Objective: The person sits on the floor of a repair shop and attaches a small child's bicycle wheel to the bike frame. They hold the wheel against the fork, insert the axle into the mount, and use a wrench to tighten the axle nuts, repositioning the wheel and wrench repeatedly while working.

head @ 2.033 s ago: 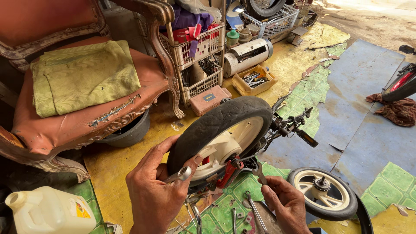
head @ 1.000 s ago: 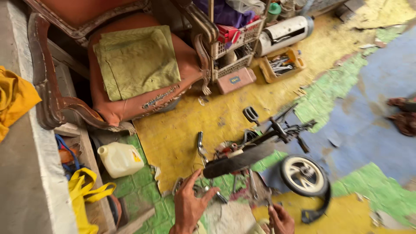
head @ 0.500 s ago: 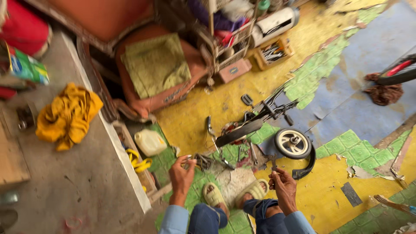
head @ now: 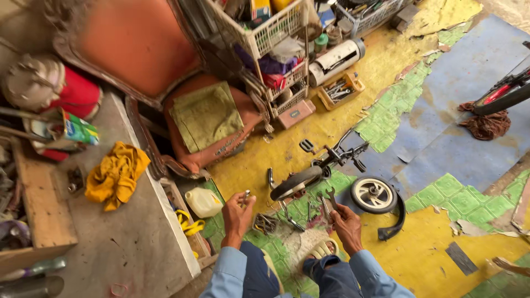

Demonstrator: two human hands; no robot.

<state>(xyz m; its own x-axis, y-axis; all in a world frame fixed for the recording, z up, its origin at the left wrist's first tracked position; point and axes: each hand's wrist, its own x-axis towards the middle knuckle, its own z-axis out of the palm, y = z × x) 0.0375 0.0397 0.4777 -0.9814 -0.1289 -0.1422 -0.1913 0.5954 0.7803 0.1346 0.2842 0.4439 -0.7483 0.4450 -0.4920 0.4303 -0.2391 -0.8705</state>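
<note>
patchy floor (head: 353,121) under small bicycle (head: 314,171), loose wheel (head: 374,195)

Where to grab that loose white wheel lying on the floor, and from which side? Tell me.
Take the loose white wheel by its tyre rim on the near edge, coming down from above on the side towards the right hand. It lies flat on the floor, so only the top face and outer edge are open. The black curved strip hugs its right side and crowds that edge.

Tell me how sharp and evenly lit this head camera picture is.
Head view: even daylight, no harsh glare; left hand and right hand fairly sharp, small metal part and wrench readable; wide-angle bending at edges; armchair corner softer, shaded.
</note>
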